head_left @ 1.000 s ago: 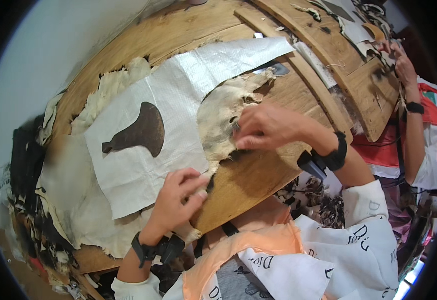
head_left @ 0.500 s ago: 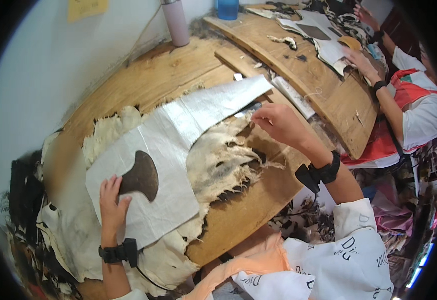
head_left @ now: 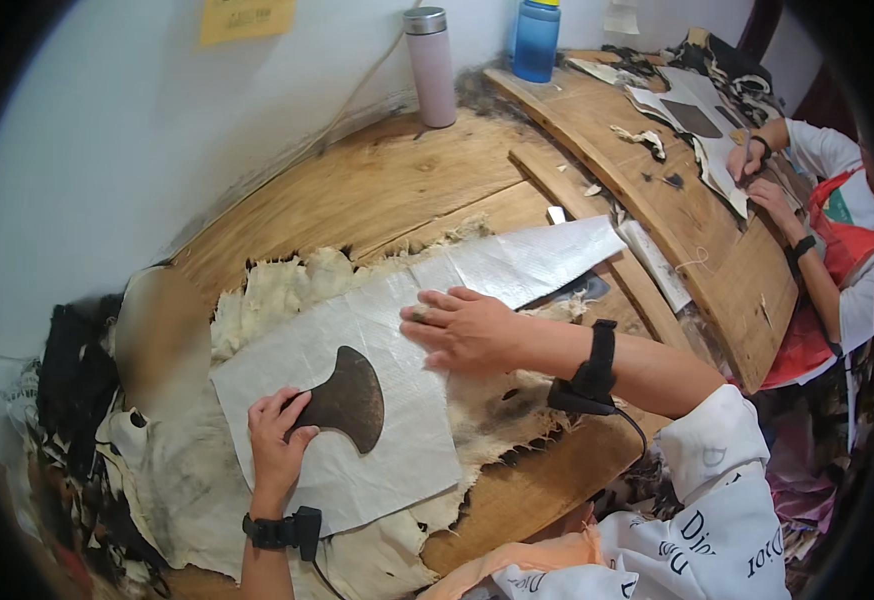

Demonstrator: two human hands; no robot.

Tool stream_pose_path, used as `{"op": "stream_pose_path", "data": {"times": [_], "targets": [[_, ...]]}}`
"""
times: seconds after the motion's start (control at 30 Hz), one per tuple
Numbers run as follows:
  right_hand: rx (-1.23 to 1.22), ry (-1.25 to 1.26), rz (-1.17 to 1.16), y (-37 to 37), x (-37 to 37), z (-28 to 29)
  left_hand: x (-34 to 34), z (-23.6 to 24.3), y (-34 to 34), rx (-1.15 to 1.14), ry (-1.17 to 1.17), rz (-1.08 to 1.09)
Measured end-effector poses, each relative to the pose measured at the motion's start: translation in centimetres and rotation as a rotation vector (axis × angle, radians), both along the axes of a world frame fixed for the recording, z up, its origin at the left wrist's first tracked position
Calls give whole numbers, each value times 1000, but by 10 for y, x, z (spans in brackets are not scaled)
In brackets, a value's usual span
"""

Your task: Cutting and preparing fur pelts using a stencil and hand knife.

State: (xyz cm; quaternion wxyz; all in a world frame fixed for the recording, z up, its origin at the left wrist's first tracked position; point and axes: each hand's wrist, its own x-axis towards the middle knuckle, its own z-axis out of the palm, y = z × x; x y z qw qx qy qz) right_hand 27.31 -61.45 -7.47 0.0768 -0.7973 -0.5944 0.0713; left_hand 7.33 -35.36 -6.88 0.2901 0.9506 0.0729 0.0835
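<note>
A silvery-white sheet (head_left: 407, 430) lies over a pale, ragged-edged hide (head_left: 277, 300) on the wooden table. On the sheet's wide part rests a dark, axe-head-shaped flat weight (head_left: 352, 400). My left hand (head_left: 275, 440) has its fingers and thumb closed about the weight's left end, which they partly hide. My right hand (head_left: 472, 330) lies palm down on the middle of the sheet, fingers stretched out, holding nothing. Beyond it the sheet narrows to a strip toward the upper right. A dark object (head_left: 582, 288), partly covered by that strip, cannot be made out.
A pink flask (head_left: 431, 75) and a blue bottle (head_left: 536, 45) stand by the wall. Wooden strips (head_left: 597, 245) divide my table from a board (head_left: 727, 270) where another person works on a similar sheet. Dark scraps (head_left: 72, 370) are heaped at the left.
My right hand has moved left from the sheet's narrow end and now lies flat on its middle. My left fingers have curled about the weight's end. The other person's hands have come together.
</note>
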Motion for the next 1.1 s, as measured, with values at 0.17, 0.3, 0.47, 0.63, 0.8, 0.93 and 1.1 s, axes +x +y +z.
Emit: {"op": "stream_pose_path", "data": {"times": [0.17, 0.3, 0.47, 0.63, 0.8, 0.93, 1.1], "targets": [[-58, 25, -105, -11, 16, -7, -4, 1, 3, -1, 33, 40], [-56, 19, -120, -14, 18, -5, -1, 4, -1, -10, 34, 63], [-44, -33, -155, -15, 17, -7, 7, -1, -9, -33, 27, 219], [-18, -3, -149, -18, 15, -8, 12, -8, -18, 43, -8, 257], [-64, 180, -286, -22, 43, 10, -4, -7, -21, 302, 46, 176], [-41, -210, -939, -75, 97, 1, -10, 18, -75, 408, 257, -7], [-293, -219, -1048, -76, 112, 19, -20, 26, -114, 308, 406, -213]]}}
